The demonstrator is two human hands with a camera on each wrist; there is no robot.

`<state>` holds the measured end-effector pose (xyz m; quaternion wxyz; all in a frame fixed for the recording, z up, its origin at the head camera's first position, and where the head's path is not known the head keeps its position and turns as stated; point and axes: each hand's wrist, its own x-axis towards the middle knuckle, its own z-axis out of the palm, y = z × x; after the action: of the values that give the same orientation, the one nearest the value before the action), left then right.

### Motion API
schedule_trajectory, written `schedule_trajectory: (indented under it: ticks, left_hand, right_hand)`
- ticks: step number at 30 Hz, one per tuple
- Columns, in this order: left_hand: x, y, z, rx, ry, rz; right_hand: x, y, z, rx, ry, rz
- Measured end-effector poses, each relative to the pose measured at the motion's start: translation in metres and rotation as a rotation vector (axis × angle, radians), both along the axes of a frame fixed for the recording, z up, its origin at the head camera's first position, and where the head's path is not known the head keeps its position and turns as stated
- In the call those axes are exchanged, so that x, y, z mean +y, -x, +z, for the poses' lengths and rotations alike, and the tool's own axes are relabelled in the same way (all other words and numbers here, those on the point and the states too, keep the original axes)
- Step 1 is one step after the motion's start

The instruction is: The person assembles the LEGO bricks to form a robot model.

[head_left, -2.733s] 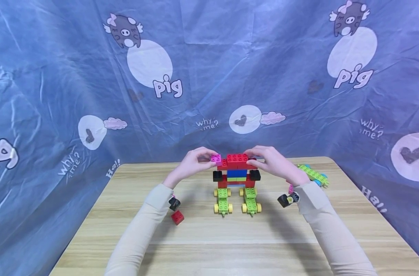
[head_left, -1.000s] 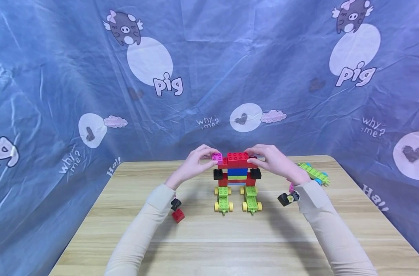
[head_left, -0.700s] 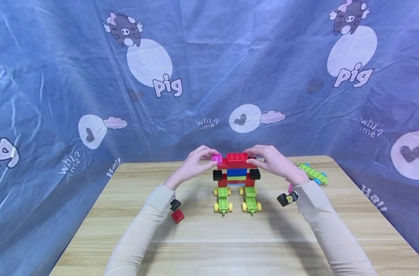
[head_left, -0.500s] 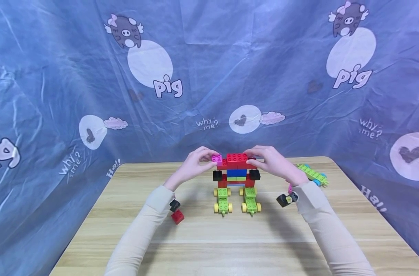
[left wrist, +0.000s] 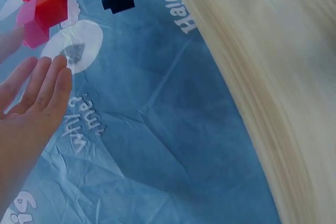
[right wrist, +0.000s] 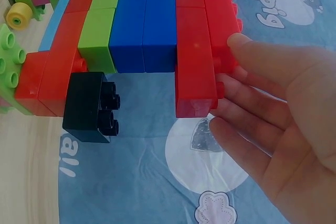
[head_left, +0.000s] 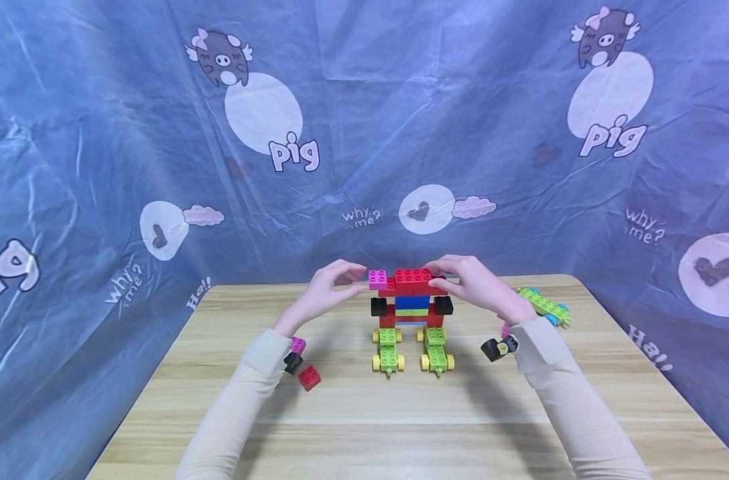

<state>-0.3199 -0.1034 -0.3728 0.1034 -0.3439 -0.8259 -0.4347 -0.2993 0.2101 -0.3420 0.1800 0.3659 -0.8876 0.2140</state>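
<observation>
A toy brick figure (head_left: pixel 412 302) stands upright on two green wheeled bases (head_left: pixel 388 359) with yellow wheels. Its body has blue and lime bricks, with a black brick (head_left: pixel 379 306) on either side. At the left end of its red top row sits a pink brick (head_left: pixel 377 279). My left hand (head_left: pixel 325 293) is just left of that brick, thumb and fingers spread, a small gap between. My right hand (head_left: pixel 478 283) pinches the top red brick (right wrist: pixel 218 24) at its right end, thumb in front and other fingers behind.
Near my left sleeve lie a loose red brick (head_left: pixel 309 377), a black brick (head_left: pixel 293 363) and a pink brick (head_left: pixel 298 345). By my right wrist is a black piece (head_left: pixel 499 348); behind it stands a green base (head_left: pixel 544 305) with blue wheels. A blue cloth hangs behind the table.
My left hand has let go of the pink brick and drawn back a little to the left, its fingers wider apart. The pink brick stays on the figure; my right hand keeps its place.
</observation>
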Motion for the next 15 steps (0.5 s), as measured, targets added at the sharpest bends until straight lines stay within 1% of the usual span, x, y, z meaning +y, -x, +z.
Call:
schedule_trajectory:
  ticks: [3, 8, 13, 15]
  left_hand:
    - [-0.009, -0.004, -0.004, -0.015, 0.030, 0.011]
    - [-0.028, -0.012, -0.013, -0.027, 0.084, 0.027]
    - [-0.050, -0.018, -0.025, -0.003, 0.181, 0.051]
    - [-0.060, -0.020, -0.030, -0.012, 0.215, 0.060]
  right_hand:
    - [0.000, 0.000, 0.000, -0.003, 0.001, 0.001]
    - [0.000, 0.000, 0.001, -0.002, 0.005, 0.005]
    - [0.001, -0.001, 0.002, 0.007, 0.006, 0.016]
    - [0.001, -0.001, 0.002, 0.008, 0.004, 0.017]
